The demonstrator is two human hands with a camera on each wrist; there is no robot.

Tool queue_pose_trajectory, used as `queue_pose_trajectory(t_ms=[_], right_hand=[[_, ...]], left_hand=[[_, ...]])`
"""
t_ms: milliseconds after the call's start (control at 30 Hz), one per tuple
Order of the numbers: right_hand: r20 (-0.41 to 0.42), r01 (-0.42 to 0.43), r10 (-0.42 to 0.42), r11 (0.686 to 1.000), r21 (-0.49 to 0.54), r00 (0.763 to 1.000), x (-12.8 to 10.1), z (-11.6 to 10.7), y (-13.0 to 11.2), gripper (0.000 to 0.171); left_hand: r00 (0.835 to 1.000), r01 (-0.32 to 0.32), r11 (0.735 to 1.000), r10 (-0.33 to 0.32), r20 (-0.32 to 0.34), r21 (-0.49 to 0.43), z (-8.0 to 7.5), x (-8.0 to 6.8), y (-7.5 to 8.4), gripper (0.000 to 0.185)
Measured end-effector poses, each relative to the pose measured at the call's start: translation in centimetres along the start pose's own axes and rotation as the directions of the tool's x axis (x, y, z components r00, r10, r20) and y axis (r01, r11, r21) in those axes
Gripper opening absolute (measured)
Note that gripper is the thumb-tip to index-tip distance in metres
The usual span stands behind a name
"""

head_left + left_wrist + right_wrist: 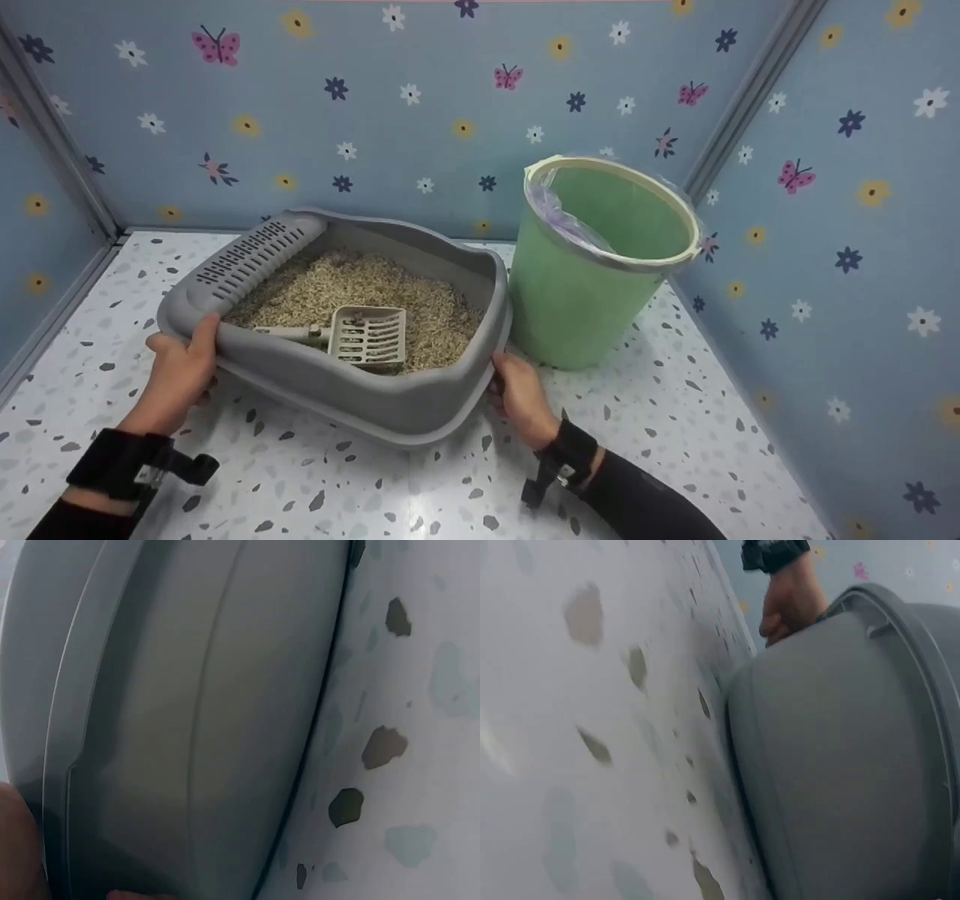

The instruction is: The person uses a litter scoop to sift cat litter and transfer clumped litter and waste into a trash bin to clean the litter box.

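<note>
A grey litter box (390, 403) stands on the speckled surface, turned at an angle to the back wall. Tan granular litter (431, 315) fills its bottom, and a slotted litter scoop (367, 337) lies on the litter near the front side. My left hand (176, 371) grips the rim at the box's front left corner, thumb on top and fingers underneath. At the right end, my right hand (521, 397) holds the box under its rim, its fingertips partly hidden. The box's outer wall (187, 720) fills much of the left wrist view. In the right wrist view, the left hand (793, 604) shows beyond the box.
A green trash bin (585, 307) with a clear liner stands right beside the box's right end, near the back wall (420, 67). A flowered side wall (840, 300) bounds the right. White speckled surface (420, 495) extends in front of the box.
</note>
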State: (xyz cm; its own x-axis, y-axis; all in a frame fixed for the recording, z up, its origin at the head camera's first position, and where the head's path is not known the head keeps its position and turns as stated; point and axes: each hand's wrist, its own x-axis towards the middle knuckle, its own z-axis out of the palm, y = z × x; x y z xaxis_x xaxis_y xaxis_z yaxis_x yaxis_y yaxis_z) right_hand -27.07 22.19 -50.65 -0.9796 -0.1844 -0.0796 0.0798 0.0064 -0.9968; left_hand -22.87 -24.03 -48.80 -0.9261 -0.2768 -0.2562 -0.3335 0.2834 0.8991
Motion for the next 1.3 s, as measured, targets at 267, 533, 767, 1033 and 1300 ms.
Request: queue_pose_trajectory(t_ms=[267, 533, 767, 1033, 1300], right_hand=[[-0.092, -0.021, 0.022, 1.0, 0.017, 0.995, 2.2, -0.8, -0.2, 0.037], [-0.073, -0.006, 0.01, 0.998, 0.058, 0.997, 0.9, -0.1, 0.3, 0.038], [-0.044, -0.02, 0.021, 1.0, 0.019, 0.999, -0.2, -0.5, 0.2, 0.037], [-0.148, 0.009, 0.0, 0.998, 0.062, 0.989, 1.3, -0.4, 0.2, 0.041], [-0.064, 0.02, -0.017, 0.999, 0.051, 0.998, -1.8, 1.1, 0.8, 0.042]], left_hand=[[0.999, 0.018, 0.997, -0.015, 0.045, -0.068, 1.7, -1.4, 0.8, 0.106], [0.998, 0.038, 0.998, -0.036, 0.048, -0.042, 1.7, -0.2, 1.2, 0.103], [0.997, 0.006, 0.999, -0.003, 0.079, -0.032, 2.1, -0.1, 1.6, 0.113], [0.996, 0.001, 1.0, 0.002, 0.086, -0.03, 4.1, -1.8, 2.4, 0.081], [0.993, 0.001, 0.999, 0.004, 0.122, -0.043, 3.0, -0.3, 2.6, 0.106]])
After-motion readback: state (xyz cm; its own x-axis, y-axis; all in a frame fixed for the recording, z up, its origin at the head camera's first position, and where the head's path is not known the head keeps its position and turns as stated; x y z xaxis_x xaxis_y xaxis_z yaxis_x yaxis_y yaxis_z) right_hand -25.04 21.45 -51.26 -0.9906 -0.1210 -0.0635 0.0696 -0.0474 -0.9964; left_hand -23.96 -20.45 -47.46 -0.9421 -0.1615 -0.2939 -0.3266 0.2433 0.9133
